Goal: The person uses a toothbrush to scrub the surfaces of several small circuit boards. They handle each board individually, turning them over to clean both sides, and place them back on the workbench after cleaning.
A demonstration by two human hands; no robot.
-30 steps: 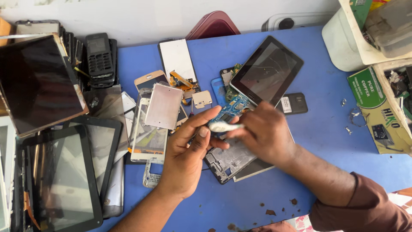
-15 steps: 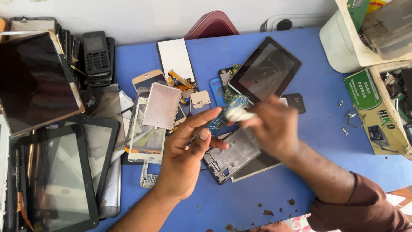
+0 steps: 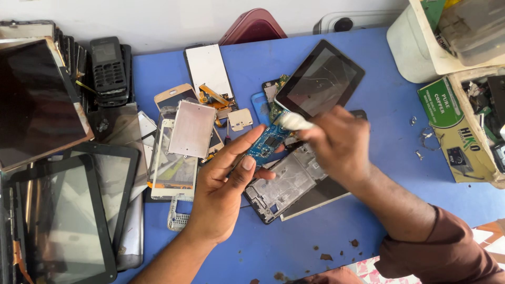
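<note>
My left hand (image 3: 227, 185) holds a small blue circuit board (image 3: 266, 145) between thumb and fingers above the blue table (image 3: 273, 247). My right hand (image 3: 336, 144) grips a white handle or brush-like tool (image 3: 293, 122), its end resting against the board's upper edge. Directly beneath both hands lies a grey metal phone frame (image 3: 281, 185) on a dark panel. A black tablet (image 3: 320, 80) sits just behind my right hand.
Loose phone screens and a silver back plate (image 3: 193, 129) lie left of my hands. Large tablets and glass panels (image 3: 60, 221) fill the left side, with a black keypad phone (image 3: 108, 66) behind. A green box (image 3: 456, 131) and white bins stand right. Small screws (image 3: 418, 154) lie nearby.
My right hand has moved up and to the right with the white tool, away from the left palm. My left hand has kept the blue board and opened its fingers slightly.
</note>
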